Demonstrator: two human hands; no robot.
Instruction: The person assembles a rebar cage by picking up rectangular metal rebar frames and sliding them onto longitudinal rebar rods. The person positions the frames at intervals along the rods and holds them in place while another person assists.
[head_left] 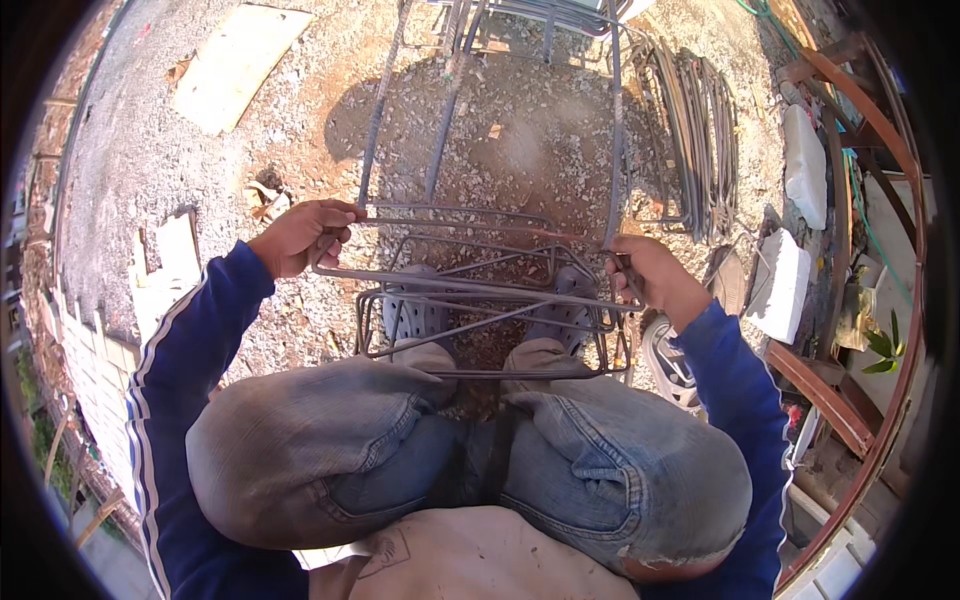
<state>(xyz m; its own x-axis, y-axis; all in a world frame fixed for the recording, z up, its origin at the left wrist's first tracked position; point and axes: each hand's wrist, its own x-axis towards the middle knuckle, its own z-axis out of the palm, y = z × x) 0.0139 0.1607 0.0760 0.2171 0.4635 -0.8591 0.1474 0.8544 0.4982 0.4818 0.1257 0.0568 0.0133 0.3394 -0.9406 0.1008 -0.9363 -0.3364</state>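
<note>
A bent steel rebar stirrup [440, 283], roughly rectangular, spans the space between my two hands above my knees. My left hand [308, 238] is closed on its left end, thumb and fingers pinched round the bar. At the other end, my right hand [655, 277] has its fingers curled on the bar, close to a long upright-looking rebar rod [617, 130]. More stirrups [480, 375] lie overlapped just below, in front of my shins; which bars belong to which is hard to tell. Another long rod [380, 110] runs away from near my left hand.
Bundled stirrups [700, 140] lie on the gravel at far right. White foam blocks [805, 165] and a rusty metal frame [820, 400] line the right side. A pale board [240, 65] lies far left. Grey clogs [415, 315] are on my feet beneath the bars.
</note>
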